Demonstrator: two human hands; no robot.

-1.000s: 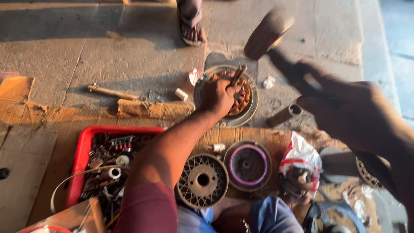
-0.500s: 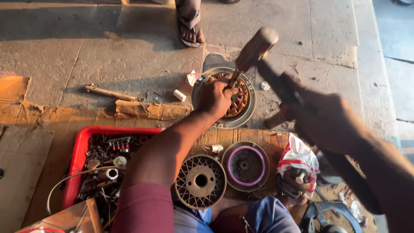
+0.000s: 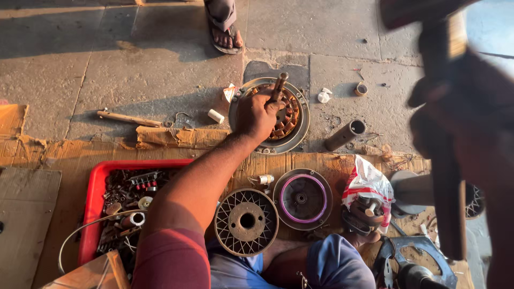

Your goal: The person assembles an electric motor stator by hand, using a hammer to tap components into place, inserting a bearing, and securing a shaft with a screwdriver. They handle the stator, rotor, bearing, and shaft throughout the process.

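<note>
Nearest the camera, at the right edge of the frame, the right hand is clenched around the handle of a hammer raised so close to the lens that it is dark and blurred; its head sits in the upper right corner. Low in the frame lie a spoked round cover and a purple-ringed cover, both already off and set aside, with a red tray of small parts at lower left and a crumpled plastic bag at lower right. Past these, at upper centre, the left hand grips a metal punch held upright on the motor stator, which rests on the stone floor with its copper windings exposed. Judging by this, the motor is opened and the driving-out step is in progress, not finished. The stator has open floor to its left and above; a short pipe and small white bits lie near on its right, and a sandalled foot stands beyond at the top edge.
</note>
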